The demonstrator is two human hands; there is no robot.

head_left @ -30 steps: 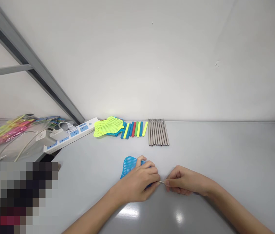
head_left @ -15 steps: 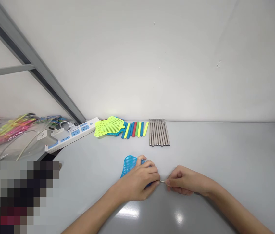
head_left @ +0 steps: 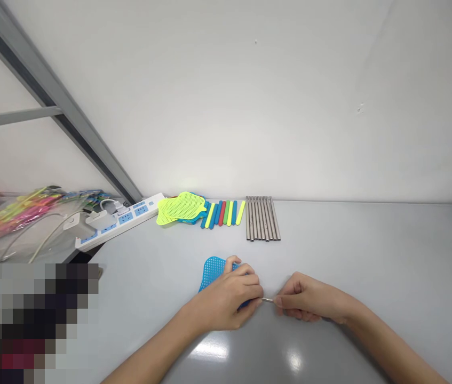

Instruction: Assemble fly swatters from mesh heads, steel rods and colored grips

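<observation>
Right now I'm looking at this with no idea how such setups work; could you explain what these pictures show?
There is no robot here, just a person's two bare hands. All the pictures come from one camera worn on the head, looking forward and down. The left hand holds a blue mesh piece; the right hand pinches a thin metal piece, visible between the hands. How the two pieces meet is hidden by the fingers. Toward the back of the gray table lie, left to right, a white power strip, yellow and blue mesh pieces, colored sticks and metal tubes.
</observation>
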